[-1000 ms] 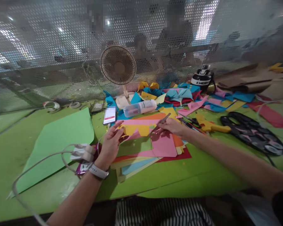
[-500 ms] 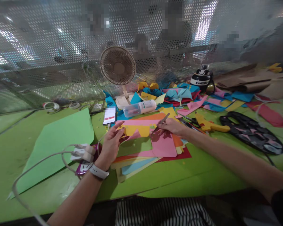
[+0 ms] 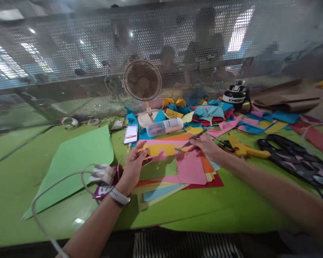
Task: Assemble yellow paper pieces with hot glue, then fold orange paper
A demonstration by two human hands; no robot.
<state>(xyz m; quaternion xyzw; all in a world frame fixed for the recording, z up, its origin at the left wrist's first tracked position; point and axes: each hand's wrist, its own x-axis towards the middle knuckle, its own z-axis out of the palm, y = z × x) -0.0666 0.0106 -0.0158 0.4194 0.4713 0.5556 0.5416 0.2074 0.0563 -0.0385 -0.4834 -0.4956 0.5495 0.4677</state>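
The left hand pinches the left end of a yellow paper strip between thumb and fingers, and the right hand grips a slim dark tool, its tip slanting down near the strip's right end. The strip sits above a stack of coloured sheets, pink uppermost, with orange, red and pale blue edges fanning out on the glossy green table. A seam crosses the tabletop near its front edge.

Just beyond the hands lie a lit phone and a clear bottle on its side. To the left, a light green sheet spreads flat beside white plugs and a looping pale cable. To the right are a yellow-handled tool and a black tray-like piece.

Farther back, a small fan stands beside a heap of folded paper. Behind everything rises a perforated metal screen, with blurred people and bright windows or lights beyond.
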